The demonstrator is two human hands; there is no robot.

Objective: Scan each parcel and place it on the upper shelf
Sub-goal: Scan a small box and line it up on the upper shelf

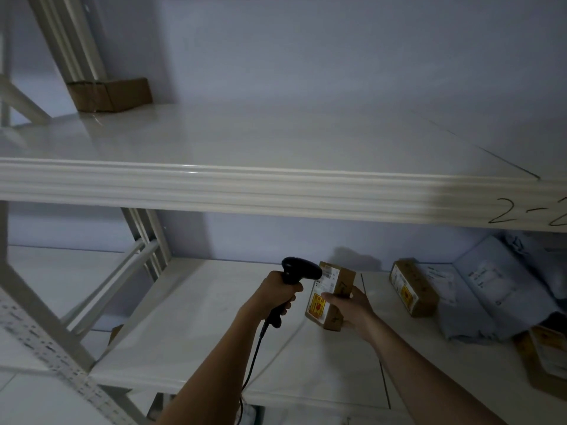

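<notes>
My left hand (273, 297) grips the handle of a black corded barcode scanner (299, 273), whose head points right at a small brown cardboard parcel (320, 297). My right hand (352, 305) holds that parcel from its right side, above the lower shelf (199, 326). The parcel's label and yellow-red sticker face the scanner. The white upper shelf (276, 139) spans the view above, with one brown box (110, 95) standing at its back left.
Another brown parcel (412, 291) lies on the lower shelf to the right, beside grey-blue mailer bags (503, 283) and a further box (549, 357) at the right edge. White shelf uprights (147, 243) stand on the left. Handwritten "2-2" (534, 213) marks the upper shelf's front edge.
</notes>
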